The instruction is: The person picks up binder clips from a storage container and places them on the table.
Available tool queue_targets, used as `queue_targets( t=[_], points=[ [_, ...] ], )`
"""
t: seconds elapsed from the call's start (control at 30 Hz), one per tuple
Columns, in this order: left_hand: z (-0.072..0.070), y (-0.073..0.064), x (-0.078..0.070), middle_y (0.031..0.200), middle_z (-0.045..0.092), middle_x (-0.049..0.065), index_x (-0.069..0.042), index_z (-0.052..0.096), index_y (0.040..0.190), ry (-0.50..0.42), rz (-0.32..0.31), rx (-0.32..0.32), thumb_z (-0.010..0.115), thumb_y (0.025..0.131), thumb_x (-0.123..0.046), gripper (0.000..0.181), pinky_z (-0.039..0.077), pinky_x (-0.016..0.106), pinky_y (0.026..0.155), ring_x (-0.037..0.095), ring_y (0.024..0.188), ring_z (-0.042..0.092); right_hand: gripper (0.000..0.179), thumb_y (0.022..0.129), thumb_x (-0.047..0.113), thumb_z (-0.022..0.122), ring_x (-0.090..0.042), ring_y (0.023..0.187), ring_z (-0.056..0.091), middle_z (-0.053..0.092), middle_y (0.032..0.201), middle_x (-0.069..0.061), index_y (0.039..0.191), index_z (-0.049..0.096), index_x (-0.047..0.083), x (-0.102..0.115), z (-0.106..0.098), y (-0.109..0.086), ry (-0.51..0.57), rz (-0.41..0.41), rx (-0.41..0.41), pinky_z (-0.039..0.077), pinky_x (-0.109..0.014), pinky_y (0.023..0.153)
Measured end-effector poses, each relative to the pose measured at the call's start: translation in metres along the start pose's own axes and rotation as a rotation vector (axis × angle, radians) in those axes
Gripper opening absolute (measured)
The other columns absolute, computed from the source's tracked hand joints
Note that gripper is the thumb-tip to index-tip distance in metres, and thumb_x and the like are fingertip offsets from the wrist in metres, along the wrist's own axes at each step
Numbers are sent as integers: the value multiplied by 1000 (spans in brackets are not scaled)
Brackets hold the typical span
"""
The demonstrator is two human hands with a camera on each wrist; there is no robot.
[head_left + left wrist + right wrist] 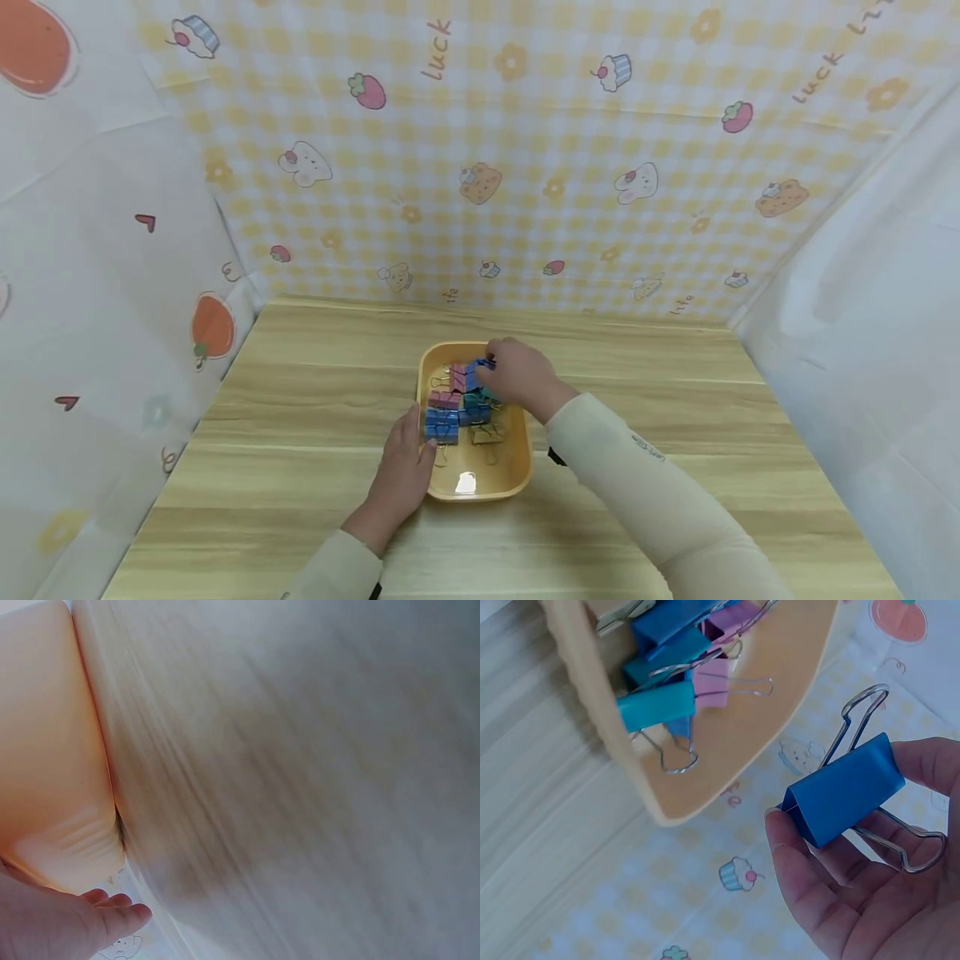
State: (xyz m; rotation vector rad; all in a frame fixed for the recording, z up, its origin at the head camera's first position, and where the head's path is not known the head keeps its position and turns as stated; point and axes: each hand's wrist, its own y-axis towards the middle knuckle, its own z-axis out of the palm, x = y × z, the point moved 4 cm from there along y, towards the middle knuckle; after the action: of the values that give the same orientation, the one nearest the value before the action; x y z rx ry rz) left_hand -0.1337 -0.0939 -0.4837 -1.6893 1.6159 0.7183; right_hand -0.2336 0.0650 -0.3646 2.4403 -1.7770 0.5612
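A blue binder clip is pinched between the thumb and fingers of my right hand, over the far right corner of a yellow-orange tray. Both of the clip's wire handles stick out in the right wrist view. My left hand rests against the tray's left side with fingers extended; the left wrist view shows it by the tray's outer wall. Inside the tray lie several more binder clips: pink, blue, teal and a yellowish one. My right hand hides part of the pile.
The tray stands on a wood-grain tabletop. Behind it hangs a yellow checked cloth with printed figures. White cloth hangs at the left and right sides.
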Motion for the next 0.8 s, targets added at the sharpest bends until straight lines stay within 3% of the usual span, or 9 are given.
queue_targets(
  t=[0.23,0.5,0.8],
  points=[
    [1,1,1,154,19,26,-6,9,155,-3,-20,17,43,102,-24,65,22,63,110,47,141,18,30,93,26,58,-18,67,53,62,108,-11,113,64,5,-15,-5,-8,-6,13,-24,45,-31,61],
    [3,3,3,155,18,25,-8,7,155,-1,-39,23,43,102,-26,67,22,63,110,46,142,18,27,91,26,60,-18,66,53,60,96,-9,106,65,5,-32,-7,-17,-2,37,-74,45,-30,57],
    [5,4,3,156,17,25,-8,6,155,-1,-42,26,42,102,-26,67,22,62,110,46,142,17,31,92,29,60,-19,67,51,58,92,-10,108,64,3,-53,-3,-26,-17,79,-97,44,-31,58]
  ],
)
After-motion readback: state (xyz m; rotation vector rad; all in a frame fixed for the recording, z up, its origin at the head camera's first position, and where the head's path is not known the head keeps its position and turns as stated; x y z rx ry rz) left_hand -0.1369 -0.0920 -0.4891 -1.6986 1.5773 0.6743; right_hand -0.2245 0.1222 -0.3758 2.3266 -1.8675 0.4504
